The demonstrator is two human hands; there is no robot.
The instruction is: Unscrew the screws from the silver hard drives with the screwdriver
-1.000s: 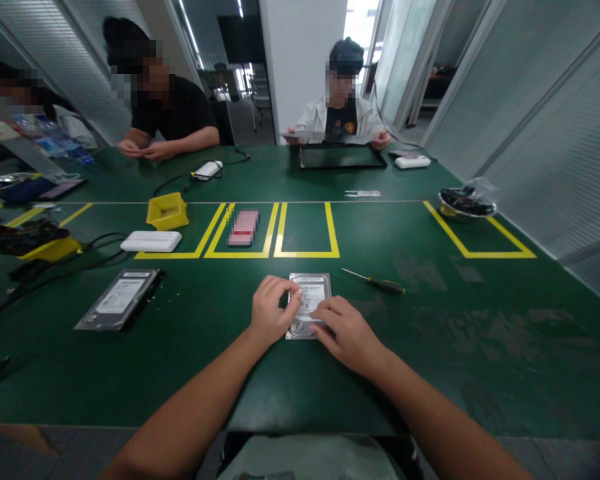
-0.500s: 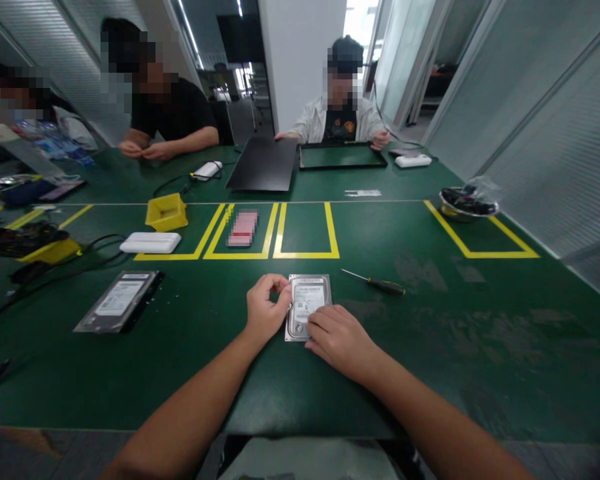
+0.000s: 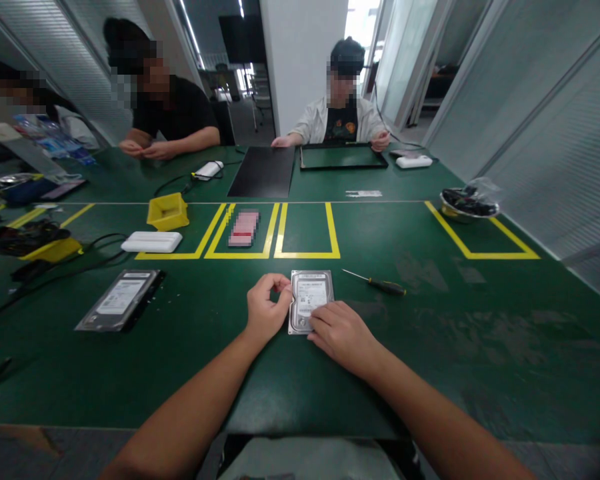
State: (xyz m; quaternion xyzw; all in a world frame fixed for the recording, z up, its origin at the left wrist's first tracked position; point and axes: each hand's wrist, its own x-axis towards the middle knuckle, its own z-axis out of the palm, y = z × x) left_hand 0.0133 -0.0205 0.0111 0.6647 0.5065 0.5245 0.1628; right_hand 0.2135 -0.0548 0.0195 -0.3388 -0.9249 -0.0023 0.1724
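"Silver drive first: where is it?"

"Flat on the green table, label up, straight ahead of the wearer, between both hands."

"And the fingers?"

"Left hand sits at the drive's nine o'clock, thumb and forefinger curled together at its edge; whether they pinch the rim or something small, I can't tell. Right hand is at four o'clock, fingers bent over the lower right corner; how firmly they grip, if at all, doesn't show."

"What has just changed?"

"A second ago the left fingertips were over the label; now they're off it, so more of it shows. The drive also sits slightly farther from the wearer than half a second ago. Both hands are still at it, so I'd judge it's still being worked on."

"Farther out?"

"Screwdriver near, between two and three o'clock; second drive well apart, at nine. Toward eleven, the panel was tilted half a second ago and now lies flat, a co-worker's hand by its far corner."

"Anything unclear?"

"The drive's lower right corner is covered, its print too small to read. The pink thing, toward eleven, is pixelated. Both forearms are cut off at the bottom."
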